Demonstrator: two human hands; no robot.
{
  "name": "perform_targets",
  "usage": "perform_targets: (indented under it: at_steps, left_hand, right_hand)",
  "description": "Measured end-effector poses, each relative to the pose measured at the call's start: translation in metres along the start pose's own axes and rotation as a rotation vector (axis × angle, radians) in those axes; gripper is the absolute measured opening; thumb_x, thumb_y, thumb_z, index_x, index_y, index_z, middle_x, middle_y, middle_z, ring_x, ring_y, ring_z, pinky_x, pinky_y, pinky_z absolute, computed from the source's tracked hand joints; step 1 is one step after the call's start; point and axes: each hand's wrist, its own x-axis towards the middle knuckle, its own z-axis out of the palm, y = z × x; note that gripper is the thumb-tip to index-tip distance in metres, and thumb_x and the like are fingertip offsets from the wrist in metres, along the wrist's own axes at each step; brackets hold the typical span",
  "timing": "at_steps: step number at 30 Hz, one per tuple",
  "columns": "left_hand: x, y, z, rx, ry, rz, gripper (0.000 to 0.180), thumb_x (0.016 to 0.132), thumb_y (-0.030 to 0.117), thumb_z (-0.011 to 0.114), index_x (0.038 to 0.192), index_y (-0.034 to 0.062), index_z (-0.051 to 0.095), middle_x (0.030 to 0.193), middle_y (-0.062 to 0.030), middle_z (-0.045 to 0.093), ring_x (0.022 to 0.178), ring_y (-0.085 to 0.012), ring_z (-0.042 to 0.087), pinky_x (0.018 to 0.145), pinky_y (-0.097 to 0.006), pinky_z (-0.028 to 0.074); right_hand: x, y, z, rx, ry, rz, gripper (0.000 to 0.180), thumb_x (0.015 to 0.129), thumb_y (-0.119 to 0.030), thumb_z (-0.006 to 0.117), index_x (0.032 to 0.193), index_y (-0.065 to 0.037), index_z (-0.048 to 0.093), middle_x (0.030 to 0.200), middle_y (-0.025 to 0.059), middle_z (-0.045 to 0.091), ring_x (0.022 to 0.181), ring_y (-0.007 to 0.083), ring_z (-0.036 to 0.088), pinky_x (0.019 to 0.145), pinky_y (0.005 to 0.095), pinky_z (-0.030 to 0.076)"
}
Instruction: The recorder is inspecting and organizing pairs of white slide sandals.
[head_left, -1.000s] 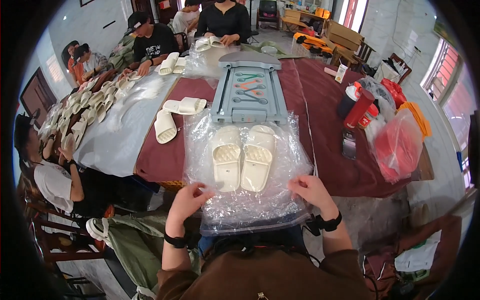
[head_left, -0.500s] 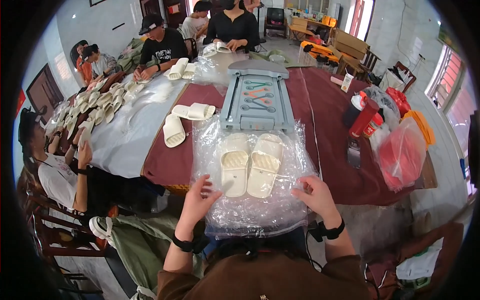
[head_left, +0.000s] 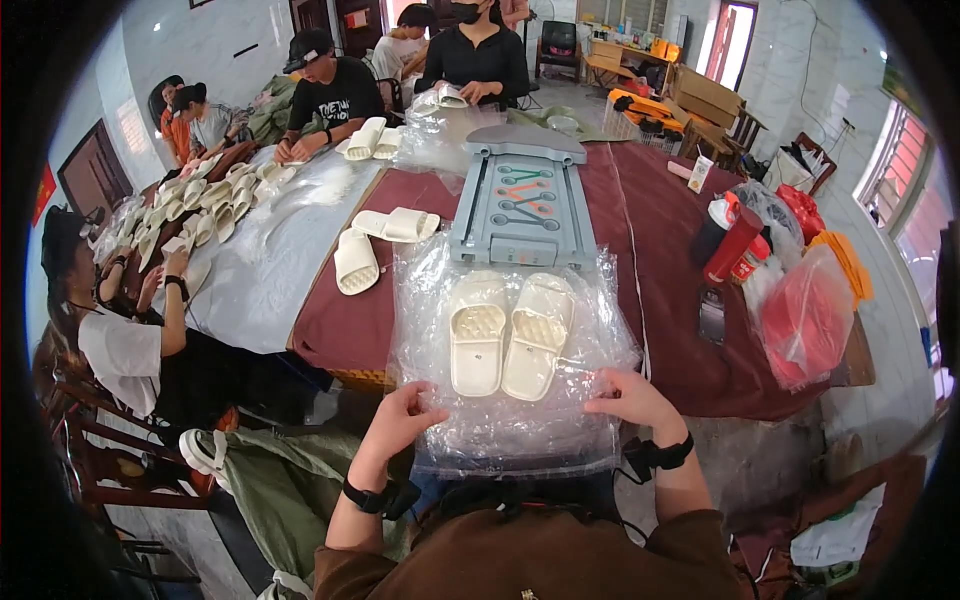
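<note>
**Two hands smoothing a clear bag over a pair of cream slippers**

At the lower centre of the frame, the left hand [head_left: 405, 415] and right hand [head_left: 632, 398] are pressing down with fingers spread on the near edge of a clear plastic bag [head_left: 510, 430]. A pair of cream slippers [head_left: 508, 335], soles up, is lying side by side under the film at mid-frame (on the maroon tablecloth [head_left: 660, 230]). Keeping both palms flat and level looks wise, so the slippers stay aligned. A grey tool tray [head_left: 522, 205] is sitting just beyond.
</note>
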Motion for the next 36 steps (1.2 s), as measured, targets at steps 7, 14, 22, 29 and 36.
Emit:
perform_targets:
  at_steps: [7, 14, 22, 29, 36]
  left_hand:
    - [-0.010, 0.018, -0.003, -0.557, -0.196, -0.170, 0.062, 0.091, 0.010, 0.077, 0.143, -0.0047, 0.046, 0.098, -0.0058, 0.070, 0.077, -0.0081, 0.062, 0.065, -0.020, 0.048]
    - [0.002, 0.012, 0.007, -0.616, -0.328, -0.237, 0.062, 0.092, 0.005, 0.075, 0.145, -0.0042, 0.046, 0.111, -0.0080, 0.072, 0.091, -0.0099, 0.067, 0.074, -0.019, 0.050]
    - [0.014, 0.053, -0.002, -0.647, 0.034, 0.225, 0.065, 0.087, -0.012, 0.067, 0.148, 0.0013, 0.048, 0.101, -0.0031, 0.074, 0.095, -0.0085, 0.066, 0.087, -0.023, 0.049]
    - [0.068, 0.095, -0.003, -0.317, 0.337, 0.701, 0.032, 0.093, -0.012, 0.063, 0.123, -0.0018, 0.063, 0.095, -0.0030, 0.072, 0.092, -0.0101, 0.068, 0.085, -0.023, 0.051]
    - [0.078, 0.077, 0.007, -0.305, 0.463, 0.738, 0.006, 0.097, -0.006, 0.063, 0.100, -0.0003, 0.065, 0.095, -0.0022, 0.069, 0.090, -0.0077, 0.065, 0.078, -0.023, 0.051]
  right_hand:
    - [-0.011, -0.018, -0.024, 0.406, -0.048, 0.045, 0.042, 0.095, -0.012, 0.072, 0.133, 0.002, 0.062, 0.095, 0.0088, 0.076, 0.075, 0.0079, 0.062, 0.068, 0.0251, 0.049]
    - [-0.015, -0.032, -0.034, 0.417, -0.324, -0.020, 0.057, 0.097, -0.014, 0.070, 0.148, 0.001, 0.049, 0.103, 0.0080, 0.074, 0.084, 0.0091, 0.063, 0.074, 0.0243, 0.050]
    - [-0.010, -0.048, -0.057, 0.506, 0.061, -0.269, 0.067, 0.090, -0.003, 0.070, 0.152, -0.003, 0.045, 0.108, 0.0067, 0.073, 0.097, 0.0088, 0.063, 0.088, 0.0255, 0.048]
    - [0.032, -0.079, -0.065, 0.273, 0.681, -0.590, 0.034, 0.093, 0.006, 0.065, 0.125, -0.002, 0.060, 0.098, 0.0042, 0.075, 0.085, 0.0052, 0.065, 0.076, 0.0190, 0.047]
    - [0.049, -0.093, -0.050, 0.150, 0.859, -0.736, 0.016, 0.098, 0.006, 0.060, 0.112, -0.001, 0.062, 0.101, 0.0058, 0.073, 0.093, 0.0088, 0.069, 0.079, 0.0212, 0.051]
